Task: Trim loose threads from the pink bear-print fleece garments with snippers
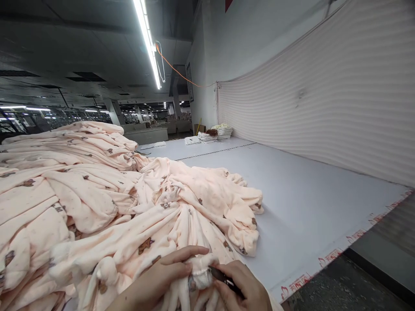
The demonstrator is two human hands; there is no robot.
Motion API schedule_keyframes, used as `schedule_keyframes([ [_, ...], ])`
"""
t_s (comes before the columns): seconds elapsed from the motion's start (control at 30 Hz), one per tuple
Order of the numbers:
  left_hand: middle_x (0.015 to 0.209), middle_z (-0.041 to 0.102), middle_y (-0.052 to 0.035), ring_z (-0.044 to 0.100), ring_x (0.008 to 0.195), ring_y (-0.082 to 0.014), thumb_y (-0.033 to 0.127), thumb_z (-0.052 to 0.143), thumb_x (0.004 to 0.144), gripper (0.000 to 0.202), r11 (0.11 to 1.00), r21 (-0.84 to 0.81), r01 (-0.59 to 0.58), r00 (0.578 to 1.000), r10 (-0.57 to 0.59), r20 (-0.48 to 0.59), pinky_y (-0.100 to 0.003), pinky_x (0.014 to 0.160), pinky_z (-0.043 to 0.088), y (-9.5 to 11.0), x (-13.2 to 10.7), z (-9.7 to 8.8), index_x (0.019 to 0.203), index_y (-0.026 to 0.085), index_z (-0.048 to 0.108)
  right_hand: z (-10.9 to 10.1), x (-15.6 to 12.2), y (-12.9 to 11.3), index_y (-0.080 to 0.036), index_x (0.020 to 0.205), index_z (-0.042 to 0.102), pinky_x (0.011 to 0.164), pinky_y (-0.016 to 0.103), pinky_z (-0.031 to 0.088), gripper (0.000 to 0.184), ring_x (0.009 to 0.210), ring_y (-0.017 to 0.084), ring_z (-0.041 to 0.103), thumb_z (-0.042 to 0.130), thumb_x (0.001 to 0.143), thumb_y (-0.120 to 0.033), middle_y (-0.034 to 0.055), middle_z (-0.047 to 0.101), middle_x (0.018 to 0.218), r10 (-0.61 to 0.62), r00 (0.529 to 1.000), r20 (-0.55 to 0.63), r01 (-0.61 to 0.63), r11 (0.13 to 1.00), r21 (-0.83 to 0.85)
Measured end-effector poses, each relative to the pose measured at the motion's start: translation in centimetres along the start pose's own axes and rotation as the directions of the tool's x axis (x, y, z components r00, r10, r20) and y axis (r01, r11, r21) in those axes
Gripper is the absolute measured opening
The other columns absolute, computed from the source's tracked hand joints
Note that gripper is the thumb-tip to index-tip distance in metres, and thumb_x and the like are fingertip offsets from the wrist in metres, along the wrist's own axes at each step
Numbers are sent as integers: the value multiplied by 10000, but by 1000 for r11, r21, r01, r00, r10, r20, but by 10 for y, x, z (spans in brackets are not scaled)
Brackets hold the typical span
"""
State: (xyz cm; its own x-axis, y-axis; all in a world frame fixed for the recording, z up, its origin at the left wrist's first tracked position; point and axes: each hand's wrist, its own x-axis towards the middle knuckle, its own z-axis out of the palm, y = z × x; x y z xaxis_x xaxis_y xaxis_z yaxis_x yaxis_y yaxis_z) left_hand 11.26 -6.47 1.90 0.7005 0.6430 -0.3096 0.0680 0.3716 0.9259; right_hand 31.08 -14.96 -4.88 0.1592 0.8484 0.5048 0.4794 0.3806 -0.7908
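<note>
- To your right, a pale, ribbed sheet [317, 99] hangs along the wall, its lower edge running down the far side of the desk
- Before you stretches the desk [298, 207], pale and smooth, with red print along its near right edge and a dark seam across it farther off
- On your left the pile [61, 149] of pink clothes, dotted with small brown figures, rises high and spills toward the middle
- The garment [191, 224] you are handling lies at the near edge, touching the pile, its gathered end [201, 272] up between your hands
- At the far end sit folded stacks [224, 131], near the sheet
- Your left hand [170, 272] pinches the gathered end, fingers bent over it
- Your right hand [244, 285] is closed around a dark tool [228, 281], its tip at the gathered end
</note>
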Motion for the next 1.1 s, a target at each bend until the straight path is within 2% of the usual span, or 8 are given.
schedule_keyframes([
  [0.2,1104,695,-18,609,933,-180,150,564,802,458,999,-26,-27,999,28,37,-259,809,414,-1,-1,-4,1251,239,580,-5,10,5,-248,1015,659,718,183,513,179,814,149,669,601,847,-263,19,686,879,-11,985,170,6,1000,31],
  [0.47,1012,702,5,597,967,-195,123,584,784,623,1000,-25,9,990,-5,143,-301,885,379,14,-4,-2,1362,310,448,-23,13,-8,-291,1072,627,652,179,515,228,801,155,675,613,844,-297,1,687,904,-38,987,154,62,985,-158],
  [0.67,995,690,18,598,960,-186,120,563,794,663,1000,8,-1,989,0,150,-298,881,380,13,0,5,1400,317,380,-12,13,-17,-290,1024,654,651,240,507,184,748,190,658,563,866,-313,21,684,857,-30,996,83,50,966,-253],
  [0.77,980,698,-1,622,904,-192,129,562,780,627,1000,-25,14,998,-12,64,-307,846,413,18,-1,3,1370,276,411,-10,11,-12,-271,1026,662,680,245,504,202,765,192,654,545,874,-336,39,682,860,-16,999,47,24,985,-170],
  [0.87,826,680,25,615,729,-167,173,546,781,433,984,-18,-178,961,170,-220,-264,701,437,35,-5,-13,1205,248,503,-15,7,-1,-244,964,659,718,251,494,222,845,202,645,502,902,-388,57,683,912,144,989,-36,-147,981,-125],
  [0.97,651,607,65,544,581,-144,224,485,820,235,926,162,-341,848,377,-373,-234,592,396,46,-5,-22,1042,270,545,-16,2,13,-239,931,596,680,276,474,295,802,215,631,481,885,-507,41,675,865,400,909,-115,-410,909,-80],
  [1.03,722,649,27,579,687,-190,290,520,822,171,835,471,-284,870,431,-239,-270,659,403,36,3,-12,961,262,615,-11,1,18,-238,836,552,659,268,464,340,726,195,615,458,874,-563,8,648,758,482,874,-56,-479,876,59],
  [1.1,868,692,-37,595,861,-279,342,634,753,187,590,780,-209,927,373,-33,-331,768,384,14,17,9,911,254,683,-6,2,18,-227,761,516,648,247,465,376,694,169,600,446,875,-579,-10,615,707,477,878,35,-470,848,243],
])
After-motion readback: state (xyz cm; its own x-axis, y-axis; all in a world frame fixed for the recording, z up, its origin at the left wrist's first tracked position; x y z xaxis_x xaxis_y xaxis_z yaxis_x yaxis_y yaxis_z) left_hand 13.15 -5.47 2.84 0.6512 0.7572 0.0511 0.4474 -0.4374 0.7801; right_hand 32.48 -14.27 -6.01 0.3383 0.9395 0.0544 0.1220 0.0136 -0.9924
